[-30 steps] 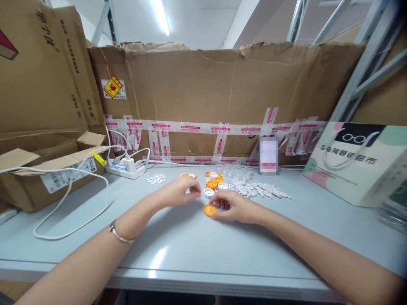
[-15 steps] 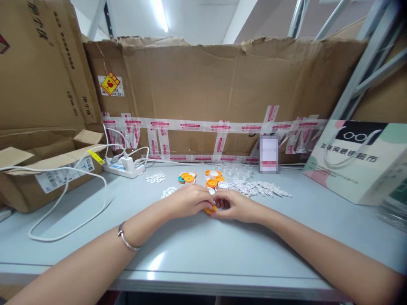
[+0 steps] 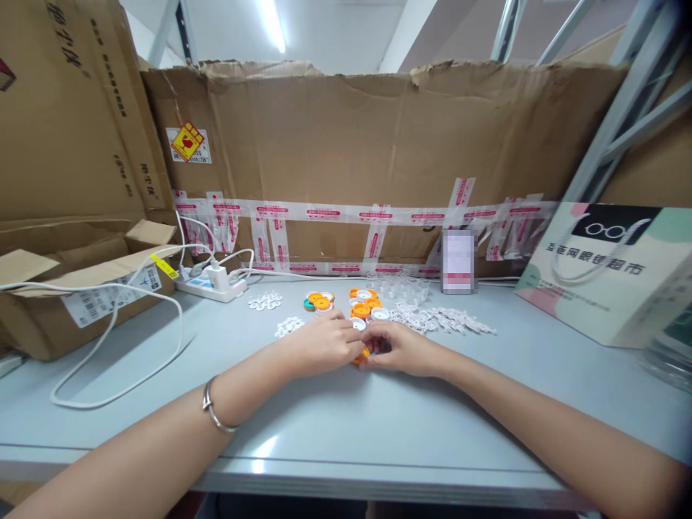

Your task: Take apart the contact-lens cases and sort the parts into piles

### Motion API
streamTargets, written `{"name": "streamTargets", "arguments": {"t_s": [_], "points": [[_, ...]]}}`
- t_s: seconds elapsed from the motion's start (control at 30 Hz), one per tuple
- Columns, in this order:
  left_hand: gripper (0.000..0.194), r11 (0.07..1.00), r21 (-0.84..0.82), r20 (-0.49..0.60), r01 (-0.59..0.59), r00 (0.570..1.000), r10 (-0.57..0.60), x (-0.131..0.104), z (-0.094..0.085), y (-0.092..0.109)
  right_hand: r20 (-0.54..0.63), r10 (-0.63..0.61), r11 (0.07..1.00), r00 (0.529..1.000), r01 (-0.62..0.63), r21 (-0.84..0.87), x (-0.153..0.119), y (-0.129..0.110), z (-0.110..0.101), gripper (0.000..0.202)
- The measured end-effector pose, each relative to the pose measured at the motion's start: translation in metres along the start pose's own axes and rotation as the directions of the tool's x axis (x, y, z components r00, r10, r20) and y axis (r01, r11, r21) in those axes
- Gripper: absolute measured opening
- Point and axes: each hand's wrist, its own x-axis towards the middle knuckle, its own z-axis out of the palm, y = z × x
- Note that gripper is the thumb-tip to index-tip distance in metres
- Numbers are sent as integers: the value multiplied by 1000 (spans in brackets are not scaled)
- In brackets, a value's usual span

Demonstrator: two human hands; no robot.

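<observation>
Where my left hand [image 3: 324,343] and right hand [image 3: 400,349] meet, fingertips together, they pinch one orange cap [image 3: 361,355] between them — it sits low on the table [image 3: 346,425], equally near both. My fingers hide most of it, so which way it faces I cannot tell. Just beyond the cap lies a cluster of orange and white caps [image 3: 365,308] — small and blurred.
</observation>
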Motion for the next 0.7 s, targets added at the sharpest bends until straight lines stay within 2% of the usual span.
{"name": "streamTargets", "arguments": {"t_s": [0.1,0.33,0.7], "points": [[19,998,45,-23,-45,999,46,0,-2,1,30,-4,1000,1000,4,14,1,0,-1,26],[17,985,151,-55,-85,994,95,0,-1,3,-14,15,1000,1000,-16,-27,0,1,1,23],[16,988,146,-87,-55,994,68,1,1,4,-38,21,999,999,-22,-32,2,2,2,23]]}}
